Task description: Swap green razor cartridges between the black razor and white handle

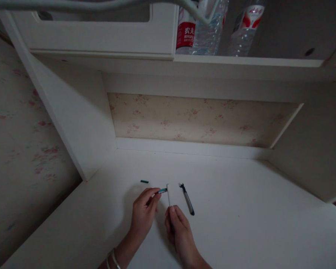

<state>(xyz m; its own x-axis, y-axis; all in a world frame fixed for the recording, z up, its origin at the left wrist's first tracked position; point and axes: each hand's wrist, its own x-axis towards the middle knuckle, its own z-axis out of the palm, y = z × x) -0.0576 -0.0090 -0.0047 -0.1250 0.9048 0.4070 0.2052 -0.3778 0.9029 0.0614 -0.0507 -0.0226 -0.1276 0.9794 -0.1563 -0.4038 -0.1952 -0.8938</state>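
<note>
Pinched between the thumb and fingers of my left hand (145,209) is a small green and black razor cartridge (162,190). My right hand (180,228) is wrapped round what looks like a white toothbrush (168,194), its thin stem pointing up and away from me. The toothbrush's head meets or nearly meets the cartridge's right end; contact is hard to tell. To the right of it, a grey and black razor handle (187,200) lies on the white desk (226,231). A short dark strip (144,181) lies beyond my left hand; its kind is unclear.
Upright white side panels (72,112) bound the desk at left and right. Above it runs a shelf (240,63) holding several plastic bottles (246,30). A pale curved bar (100,5) crosses the top of the view. Flowered wallpaper (184,116) covers the back.
</note>
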